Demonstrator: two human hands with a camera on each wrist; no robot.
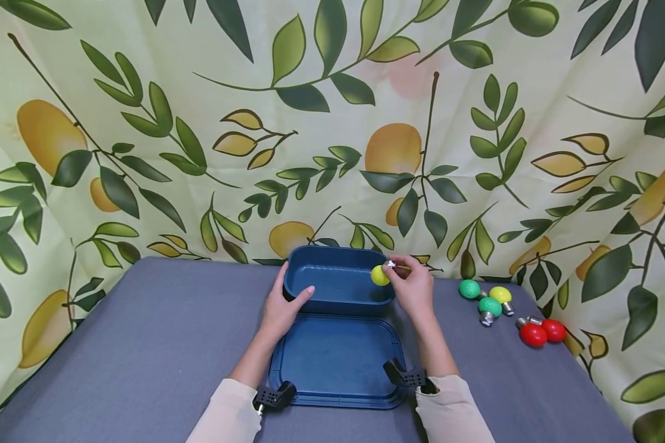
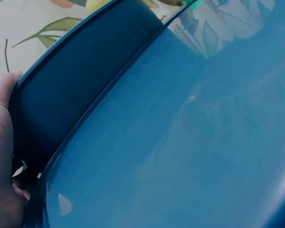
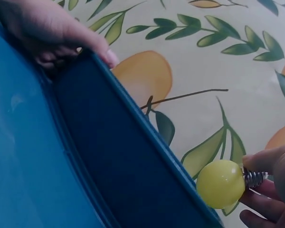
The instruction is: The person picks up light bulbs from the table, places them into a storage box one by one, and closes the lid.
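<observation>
A dark blue plastic box (image 1: 332, 306), without its lid, stands near the back of the table. At its left end my left hand (image 1: 281, 306) grips the wall, thumb by the front rim. My right hand (image 1: 414, 290) pinches the silver screw base of a yellow light bulb (image 1: 379, 276) at the box's right end. In the right wrist view the bulb's round yellow globe (image 3: 220, 184) points toward the box, right beside the rim. The blue lid (image 1: 338, 360) lies flat on the table in front of the box, between my forearms.
To the right lie two green bulbs (image 1: 490, 306), another yellow bulb (image 1: 500, 295) and two red bulbs (image 1: 534, 335). The grey tabletop (image 1: 172, 344) stretches out on the left. A leaf-patterned cloth (image 1: 321, 123) hangs behind the table and along its sides.
</observation>
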